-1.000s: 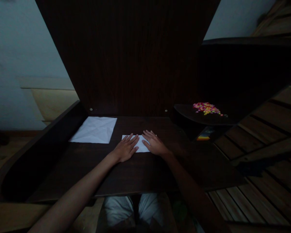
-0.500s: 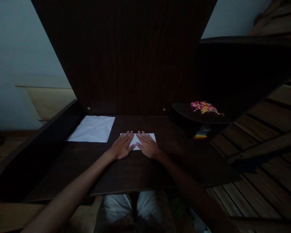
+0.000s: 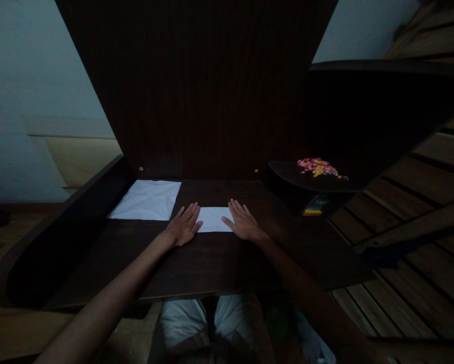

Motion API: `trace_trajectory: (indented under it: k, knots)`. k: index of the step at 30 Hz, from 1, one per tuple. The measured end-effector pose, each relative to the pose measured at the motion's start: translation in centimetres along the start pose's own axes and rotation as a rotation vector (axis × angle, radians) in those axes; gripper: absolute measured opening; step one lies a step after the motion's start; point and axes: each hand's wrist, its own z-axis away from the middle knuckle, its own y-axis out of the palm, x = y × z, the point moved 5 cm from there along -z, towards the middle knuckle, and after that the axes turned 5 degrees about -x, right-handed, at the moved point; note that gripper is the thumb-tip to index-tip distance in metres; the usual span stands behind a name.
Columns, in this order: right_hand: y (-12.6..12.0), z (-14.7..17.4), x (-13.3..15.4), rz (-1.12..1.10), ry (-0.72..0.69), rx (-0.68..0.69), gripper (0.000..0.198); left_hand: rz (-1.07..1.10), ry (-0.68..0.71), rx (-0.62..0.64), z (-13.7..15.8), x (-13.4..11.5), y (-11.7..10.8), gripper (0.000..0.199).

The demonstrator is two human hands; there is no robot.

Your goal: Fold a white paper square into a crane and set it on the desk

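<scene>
We've got a small white sheet (image 3: 214,220) lying flat on the dark desk (image 3: 211,273), pretty much in front of us, with a hand over each end. Our left hand (image 3: 183,226) is palm down on the left end, fingers out straight and a bit apart, thumb toward the middle. Our right hand (image 3: 244,222) does the same at the right end. Neither one has hold of anything; they're just laid over the ends, and we can't tell how hard they press.

It looks like paper, so we'd call it super light, thin and bendy. We can't make out whether it's one layer or several; more layers would make it stiffer. No real risk of breaking it, but it'd probably crease or tear if yanked, and it might slide on that smooth-looking wood if only one side is pinned. For picking it up, we'd pinch a corner or the near edge between thumb and fingertip, since the middle gives nothing to grab.

The bigger white sheet (image 3: 145,200) off to the left shows crease lines, so we reckon this sort of stuff keeps a fold. We'd go easy on the edges.
</scene>
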Motion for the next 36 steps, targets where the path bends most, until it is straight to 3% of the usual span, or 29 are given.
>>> trace_trajectory:
  k: [7, 13, 20, 29, 36]
  knots:
    - [-0.3, -0.3, -2.1, -0.024, 0.118, 0.000, 0.089, 0.006, -0.024, 0.012, 0.2, -0.3, -0.5, 0.064]
    - [-0.6, -1.1, -3.0, 0.001, 0.132, 0.033, 0.094, 0.025, -0.043, -0.010, 0.3, -0.6, -0.7, 0.064]
    - [-1.2, -2.8, -3.9, -0.021, 0.159, 0.007, 0.100, 0.092, 0.056, -0.052, 0.6, -1.9, -2.4, 0.059]
    - [-2.6, -2.7, -2.5, 0.056, 0.197, -0.345, 0.059, 0.079, 0.108, -0.132, 0.5, -3.8, -3.7, 0.039]
    - [-2.5, -2.4, -1.0, -0.107, 0.033, -0.351, 0.049, -0.009, -0.048, -0.259, 0.3, -4.1, -4.1, 0.034]
